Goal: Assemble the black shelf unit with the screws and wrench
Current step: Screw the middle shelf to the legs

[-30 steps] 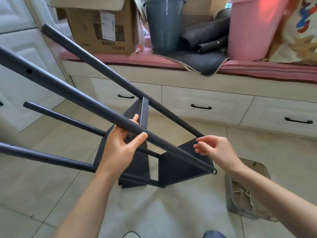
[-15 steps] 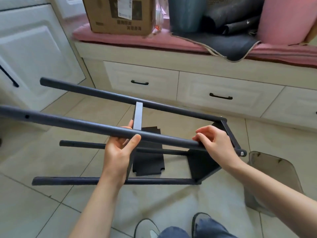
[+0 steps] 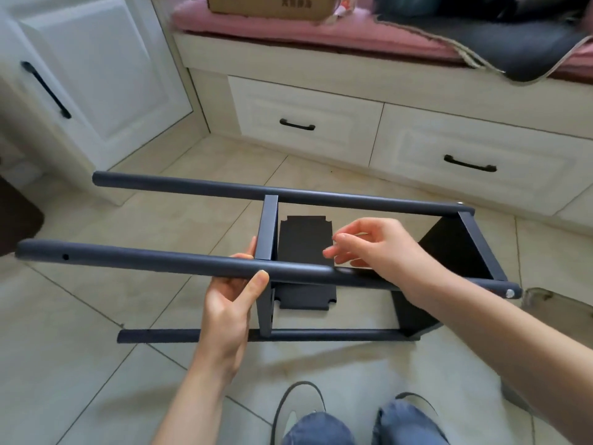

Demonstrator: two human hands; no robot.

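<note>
Lying on its side on the tiled floor [image 3: 96,316], the black shelf unit [image 3: 449,248], with its four poles running left to right. Gripping the near upper pole [image 3: 160,263] from below, the left hand [image 3: 229,303]: thumb curling up over the front of the tube, fingers wrapping behind it, right beside the middle shelf panel [image 3: 268,229] standing on edge between the poles. Hovering above the frame between the two upper poles, the right hand [image 3: 375,245], its grip apart, fingers loosely bent and holding nothing, forearm crossing over the near pole. Showing at the right end of that near pole, a screw head [image 3: 510,293], with the end panel [image 3: 452,252] fixed there. Lying flat on the floor inside the frame, a loose black panel [image 3: 303,239]. Sitting at the right edge, partly cut off, a clear plastic tray [image 3: 552,300]. Running behind, white drawers [image 3: 305,123] with black handles under a pink cushion [image 3: 321,33] carrying a cardboard box [image 3: 272,6].
</note>
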